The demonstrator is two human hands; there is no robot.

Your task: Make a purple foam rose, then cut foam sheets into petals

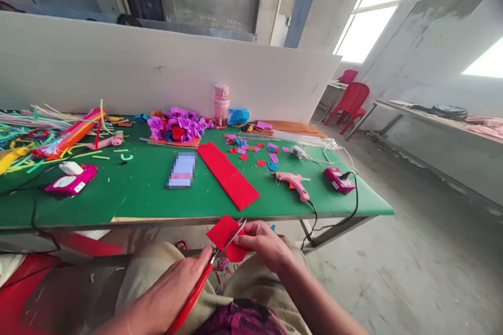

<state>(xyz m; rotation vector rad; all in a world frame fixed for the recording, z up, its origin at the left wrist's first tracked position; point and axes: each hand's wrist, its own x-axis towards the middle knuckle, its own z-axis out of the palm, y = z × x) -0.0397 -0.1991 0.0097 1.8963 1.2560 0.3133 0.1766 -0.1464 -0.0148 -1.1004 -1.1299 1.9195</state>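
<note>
The red piece [220, 231] is in the air above the lap, just off the near edge of the desk [137, 203], between the two hands. It lies ahead and to the right of the left hand [176, 281], whose fingers are closed around the scissors [193, 297]. The scissors' long axis runs slantwise, from the handles at lower left up to the blade tips at upper right, pointing towards the right hand [267, 247]. The blades cross the piece, their tips close to the right hand's fingers, which are pinched shut on its right-hand side, so the right hand is the nearer to it. How far the blades are parted is hard to tell. Beyond, on the desk, a longer red strip [229, 175] lies flat at a slant, with a pink glue gun [295, 183] to its right.
</note>
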